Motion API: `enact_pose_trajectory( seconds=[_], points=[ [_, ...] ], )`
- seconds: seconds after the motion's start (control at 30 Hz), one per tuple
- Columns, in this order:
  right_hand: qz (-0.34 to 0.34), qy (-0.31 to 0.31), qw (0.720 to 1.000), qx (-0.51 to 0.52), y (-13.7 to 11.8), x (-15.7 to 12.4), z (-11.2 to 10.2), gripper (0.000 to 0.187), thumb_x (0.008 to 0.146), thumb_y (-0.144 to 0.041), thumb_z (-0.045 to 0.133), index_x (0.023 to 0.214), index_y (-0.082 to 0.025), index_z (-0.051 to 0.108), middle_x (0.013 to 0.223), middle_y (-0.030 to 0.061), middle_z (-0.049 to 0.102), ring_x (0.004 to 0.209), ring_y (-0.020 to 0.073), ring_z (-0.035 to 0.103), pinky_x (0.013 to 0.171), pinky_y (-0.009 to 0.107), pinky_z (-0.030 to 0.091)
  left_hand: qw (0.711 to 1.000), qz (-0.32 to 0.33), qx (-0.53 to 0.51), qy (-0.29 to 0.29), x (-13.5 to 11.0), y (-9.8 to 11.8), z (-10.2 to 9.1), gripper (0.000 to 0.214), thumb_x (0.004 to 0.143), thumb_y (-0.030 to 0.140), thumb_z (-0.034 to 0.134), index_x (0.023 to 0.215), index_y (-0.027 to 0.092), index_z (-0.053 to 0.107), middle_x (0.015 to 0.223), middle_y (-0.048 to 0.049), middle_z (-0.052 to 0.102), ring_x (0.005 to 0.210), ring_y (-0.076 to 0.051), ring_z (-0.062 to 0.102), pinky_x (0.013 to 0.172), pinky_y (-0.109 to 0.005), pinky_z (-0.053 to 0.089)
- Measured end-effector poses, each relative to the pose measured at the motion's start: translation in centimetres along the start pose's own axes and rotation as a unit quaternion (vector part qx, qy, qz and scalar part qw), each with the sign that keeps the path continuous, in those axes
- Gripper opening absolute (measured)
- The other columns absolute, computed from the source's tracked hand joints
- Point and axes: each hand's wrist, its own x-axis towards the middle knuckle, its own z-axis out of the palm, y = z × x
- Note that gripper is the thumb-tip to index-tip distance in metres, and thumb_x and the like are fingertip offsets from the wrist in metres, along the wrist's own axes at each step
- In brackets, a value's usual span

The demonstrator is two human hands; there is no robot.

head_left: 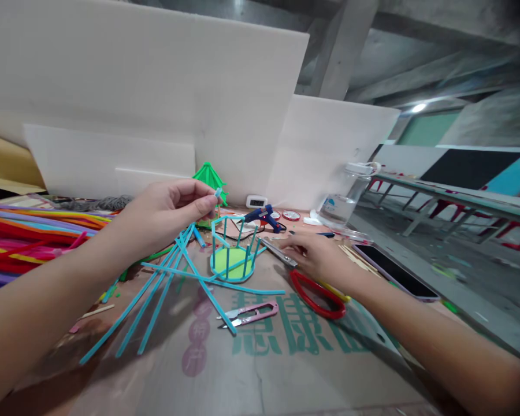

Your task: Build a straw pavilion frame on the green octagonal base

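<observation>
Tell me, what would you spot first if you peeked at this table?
Probably the left hand, raised mid-table and pinching a short pale blue straw piece in its fingers, above a fan of long turquoise straws lying on the cardboard. Just right of it stands a small turquoise straw frame on a round green base. The right hand rests on red-handled scissors, and a bright heap of many-coloured pipe cleaners fills the far left.

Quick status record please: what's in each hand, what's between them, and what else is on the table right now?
left hand: pinches a short pale blue stick piece at the fingertips, raised above the table
right hand: rests on the red-handled scissors, flat on the cardboard
between hands: round green base with upright blue sticks
loose blue sticks: fanned out near the left hand
pink snips: lying in front
glue gun: behind
phone: right edge
</observation>
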Motion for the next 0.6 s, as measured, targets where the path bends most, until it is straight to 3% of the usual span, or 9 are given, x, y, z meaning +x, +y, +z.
enact_pose_trajectory(
  seconds=[0.2, 0.37, 0.47, 0.6],
  points=[
    [-0.091, -0.035, 0.995, 0.02, 1.1, 5.2, 3.5, 0.025, 0.088, -0.024, 0.068, 0.112, -0.022, 0.075, 0.115, 0.0104, 0.069, 0.107, 0.0249, 0.062, 0.09, 0.034, 0.046, 1.0, -0.009, -0.006, -0.013, -0.1, -0.1, 0.0, 0.035, 0.081, 0.054, 0.071, 0.087, 0.02, 0.069, 0.078, -0.0017, 0.069, 0.071, -0.015, 0.062, 0.064, -0.023, 0.049],
    [-0.099, -0.028, 0.994, 0.042, 0.7, 6.1, 5.3, 0.014, 0.089, -0.017, 0.062, 0.094, -0.019, 0.074, 0.108, 0.0085, 0.066, 0.096, 0.0203, 0.062, 0.082, 0.03, 0.046, 1.0, -0.014, 0.014, -0.009, -0.1, -0.1, -0.3, 0.036, 0.082, 0.055, 0.069, 0.085, 0.019, 0.069, 0.078, -0.0021, 0.069, 0.073, -0.017, 0.064, 0.064, -0.023, 0.05],
    [-0.078, 0.003, 0.996, 0.048, 0.5, 5.6, 4.1, 0.014, 0.092, -0.021, 0.059, 0.098, -0.018, 0.071, 0.113, 0.01, 0.065, 0.095, 0.0201, 0.061, 0.081, 0.03, 0.045, 1.0, -0.019, 0.02, -0.006, -0.1, 0.0, -0.3, 0.035, 0.081, 0.055, 0.07, 0.085, 0.02, 0.07, 0.079, -0.0019, 0.069, 0.074, -0.017, 0.065, 0.064, -0.023, 0.05],
    [0.015, 0.022, 0.998, 0.048, 1.5, 4.0, 0.1, 0.014, 0.091, -0.024, 0.055, 0.089, -0.019, 0.067, 0.088, 0.0059, 0.069, 0.08, 0.0199, 0.062, 0.069, 0.03, 0.043, 1.0, -0.017, 0.022, -0.003, 0.0, -0.1, -0.4, 0.035, 0.079, 0.054, 0.072, 0.088, 0.02, 0.072, 0.079, -0.002, 0.07, 0.075, -0.018, 0.066, 0.065, -0.024, 0.051]
  ],
)
